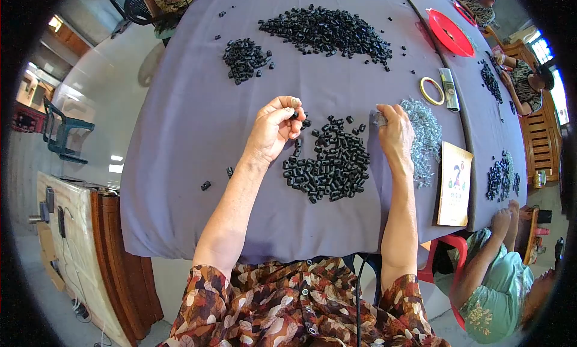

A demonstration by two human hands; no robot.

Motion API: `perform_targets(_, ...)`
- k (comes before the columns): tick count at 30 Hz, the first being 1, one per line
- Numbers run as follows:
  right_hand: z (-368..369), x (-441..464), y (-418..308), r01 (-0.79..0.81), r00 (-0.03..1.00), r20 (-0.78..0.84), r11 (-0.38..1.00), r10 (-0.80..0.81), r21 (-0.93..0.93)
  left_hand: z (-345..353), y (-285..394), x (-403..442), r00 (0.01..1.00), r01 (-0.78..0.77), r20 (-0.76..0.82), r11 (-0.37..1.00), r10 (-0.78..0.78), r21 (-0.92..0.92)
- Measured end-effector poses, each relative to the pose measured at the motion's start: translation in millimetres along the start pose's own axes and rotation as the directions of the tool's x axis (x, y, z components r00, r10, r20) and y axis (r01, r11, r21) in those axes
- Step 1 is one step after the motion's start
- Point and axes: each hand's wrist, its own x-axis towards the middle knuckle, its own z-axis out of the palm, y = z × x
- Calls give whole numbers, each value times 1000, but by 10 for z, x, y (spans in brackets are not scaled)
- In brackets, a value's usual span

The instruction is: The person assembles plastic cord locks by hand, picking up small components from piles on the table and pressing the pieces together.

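My left hand is closed in a pinch round a small black cylindrical piece, just above the table. Below and to its right lies a loose heap of the same black pieces. My right hand is bent with its fingers together at the left edge of a pile of small clear, glassy-looking pieces. Some clear bits show at its fingertips; the fingers hide how many it holds.
A grey cloth covers the table. Further off lie a big black heap and a smaller one. Right are a tape roll, a booklet and a red tray. Other people sit at the right; a person in green is nearest.
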Motion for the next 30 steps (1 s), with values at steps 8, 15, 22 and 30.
perform_targets(8,74,110,65,-46,992,117,997,52,-55,19,-3,-8,997,-44,-63,997,48,65)
perform_targets(15,252,38,166,100,995,-12,993,-101,-66,9,2,-1,987,-110,-81,951,138,289)
perform_targets(22,167,3,33,42,997,-66,995,-36,89,22,59,-58,951,-144,-69,628,302,765)
perform_targets(30,181,-19,-45,104,990,-120,958,-74,266,6,128,-772,885,-112,156,-124,438,986)
